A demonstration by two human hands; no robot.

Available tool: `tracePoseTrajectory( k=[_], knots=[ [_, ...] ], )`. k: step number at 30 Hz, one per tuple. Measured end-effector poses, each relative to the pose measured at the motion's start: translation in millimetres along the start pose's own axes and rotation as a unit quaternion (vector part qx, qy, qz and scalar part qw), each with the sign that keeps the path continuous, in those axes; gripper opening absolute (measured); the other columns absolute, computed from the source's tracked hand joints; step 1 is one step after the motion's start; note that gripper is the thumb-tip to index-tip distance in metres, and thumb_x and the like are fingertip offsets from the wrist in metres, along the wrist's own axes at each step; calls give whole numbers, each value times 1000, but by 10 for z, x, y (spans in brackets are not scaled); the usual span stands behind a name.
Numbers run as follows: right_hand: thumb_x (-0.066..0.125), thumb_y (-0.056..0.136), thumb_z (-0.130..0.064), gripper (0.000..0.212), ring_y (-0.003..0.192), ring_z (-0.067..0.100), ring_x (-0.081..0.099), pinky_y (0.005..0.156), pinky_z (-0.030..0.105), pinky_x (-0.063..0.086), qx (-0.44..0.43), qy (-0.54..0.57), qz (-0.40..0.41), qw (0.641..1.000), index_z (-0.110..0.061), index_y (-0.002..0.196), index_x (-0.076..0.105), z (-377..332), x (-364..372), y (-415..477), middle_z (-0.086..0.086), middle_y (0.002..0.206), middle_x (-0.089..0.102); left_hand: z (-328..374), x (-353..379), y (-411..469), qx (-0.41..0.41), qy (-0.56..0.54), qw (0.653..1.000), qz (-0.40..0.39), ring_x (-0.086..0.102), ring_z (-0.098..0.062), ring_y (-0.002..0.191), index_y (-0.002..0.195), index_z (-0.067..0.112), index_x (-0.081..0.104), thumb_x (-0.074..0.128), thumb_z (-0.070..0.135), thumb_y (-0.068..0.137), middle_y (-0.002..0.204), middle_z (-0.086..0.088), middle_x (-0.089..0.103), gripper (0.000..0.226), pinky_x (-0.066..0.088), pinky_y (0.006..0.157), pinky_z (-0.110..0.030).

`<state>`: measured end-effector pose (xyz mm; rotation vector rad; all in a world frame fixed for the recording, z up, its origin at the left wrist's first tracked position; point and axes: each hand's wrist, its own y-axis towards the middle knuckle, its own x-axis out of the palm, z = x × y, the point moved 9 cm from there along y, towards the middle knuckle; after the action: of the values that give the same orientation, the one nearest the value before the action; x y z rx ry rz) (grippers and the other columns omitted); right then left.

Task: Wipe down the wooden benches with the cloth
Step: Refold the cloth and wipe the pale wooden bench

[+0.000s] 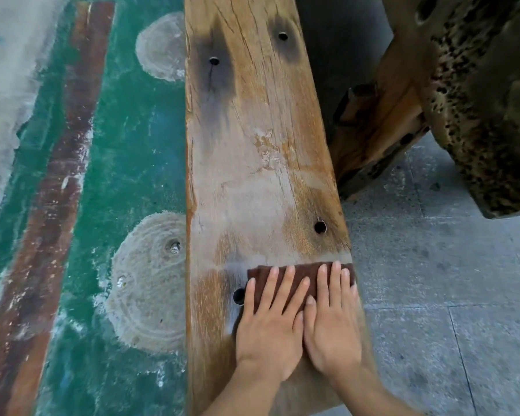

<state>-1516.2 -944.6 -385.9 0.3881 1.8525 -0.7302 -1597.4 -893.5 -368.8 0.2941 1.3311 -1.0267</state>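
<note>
My left hand (267,328) and right hand (332,322) lie side by side, palms down, thumbs touching, near the close end of the bench (252,163). All my fingers are stretched flat and spread, none curled; they press on the cloth (263,273) and do not grasp it. The cloth is dark brown and lies flat under my fingertips, its far edge showing past them, its right end at the plank's right edge. Just left of my left hand is a round hole (238,296) in the wood. Farther up, near the right edge, is another hole (320,227). Beyond it the plank has a pale worn patch, then two dark stains, each with a small hole. Left of the plank runs a green floor (132,163) with a brown stripe (57,187). To the right are grey tiles (433,280) and, farther off, a spotted wooden block (478,115).
</note>
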Motion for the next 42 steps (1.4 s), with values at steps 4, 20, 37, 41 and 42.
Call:
tracePoseTrajectory(
  k=[4,20,37,41,42],
  knots=[
    [11,94,-36,61,145,28,-5,116,41,-2,-19,-9,3,1000,-9,147,4,-8,-53,196,14,157,3,-70,-64,149,-32,-4,999,-25,16,-26,144,145,30,32,21,36,93,155,-1,24,53,10,111,-49],
    [6,94,-36,61,142,19,-21,116,39,-12,-64,-49,-11,997,-14,150,-2,-233,-367,1709,6,155,-15,-466,-462,1444,-76,7,997,-25,-50,-18,127,128,39,-45,-20,43,84,136,8,-53,51,-30,105,-48],
    [8,99,-41,56,131,5,-38,110,39,-25,28,9,-109,994,-30,146,-21,-478,-742,3192,-6,150,-36,-919,-1150,2951,-30,-16,998,-47,-46,-14,126,137,38,-29,4,40,99,137,9,-47,50,-32,103,-49],
    [7,99,-41,56,135,8,-35,111,43,-23,39,0,-110,993,-31,146,-21,-518,-776,3269,-6,150,-36,-946,-1182,3046,-24,-17,998,-60,-42,-17,133,142,39,-24,2,42,99,136,11,-47,50,-33,103,-49],
    [7,99,-41,56,135,8,-35,111,43,-23,41,0,-110,993,-31,146,-21,-524,-779,3262,-6,150,-36,-950,-1189,3050,-22,-18,998,-61,-41,-17,133,142,39,-23,2,42,99,136,12,-46,50,-32,103,-49]
  ],
)
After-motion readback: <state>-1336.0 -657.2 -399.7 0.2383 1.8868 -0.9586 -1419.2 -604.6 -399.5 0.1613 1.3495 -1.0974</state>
